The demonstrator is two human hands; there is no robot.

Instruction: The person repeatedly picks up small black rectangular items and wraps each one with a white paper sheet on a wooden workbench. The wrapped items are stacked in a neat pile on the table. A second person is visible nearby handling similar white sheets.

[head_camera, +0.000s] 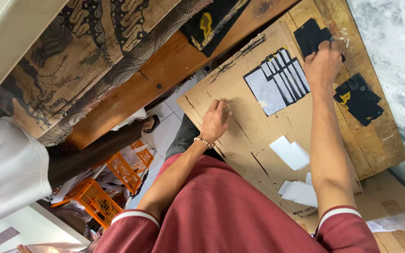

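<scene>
- Right hand [323, 63] is stretched out to the far side of the bench [240, 93], fingers curled down onto a small stack of black fabric pieces [309, 36]. Looks like it's pinching the near edge of that stack, though the grip itself is mostly hidden under the knuckles.
- Left hand [215, 121] is flat-ish on the brown cardboard sheet [254, 136] that covers the bench, fingers loosely spread, holding nothing, just pressing on the board.
- Between the two hands, closer to the right one, sits a fanned row of grey rectangles with black edges [279, 80], overlapping like cards. The right wrist is just beside its far end.
- Another pile of black fabric with a bit of yellow print [359, 99] lies on the bare wood on the other side of the right forearm.
- Some white paper slips [290, 152] lie nearer the body, between the forearms, with more white sheets [300, 192] by the right elbow.
- Orange crates [126, 169] are down on the floor.
</scene>
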